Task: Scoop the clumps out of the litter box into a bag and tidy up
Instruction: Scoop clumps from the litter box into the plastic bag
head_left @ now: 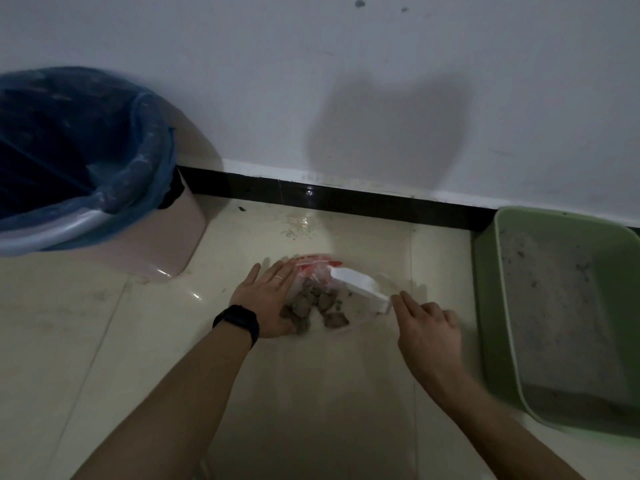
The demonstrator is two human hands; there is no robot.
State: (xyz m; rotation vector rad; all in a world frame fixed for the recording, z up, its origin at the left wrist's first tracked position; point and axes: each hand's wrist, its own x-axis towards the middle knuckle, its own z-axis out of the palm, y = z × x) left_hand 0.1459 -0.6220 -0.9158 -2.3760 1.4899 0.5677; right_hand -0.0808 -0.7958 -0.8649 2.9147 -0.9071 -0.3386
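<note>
Lying in bag [362, 308]: clumps [313, 306]; litter box [485, 306] holds litter [554, 323].

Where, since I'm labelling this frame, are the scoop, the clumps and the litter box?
scoop [354, 280], head view, its white bowl
clumps [305, 303], head view, middle of the grey pile
litter box [490, 289], head view, its green left wall

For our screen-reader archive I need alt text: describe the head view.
A person's left hand presses flat on a clear bag of clumps on the floor, while the right hand is by a white scoop lying on it. A green litter box sits right, a lined bin left.
</note>
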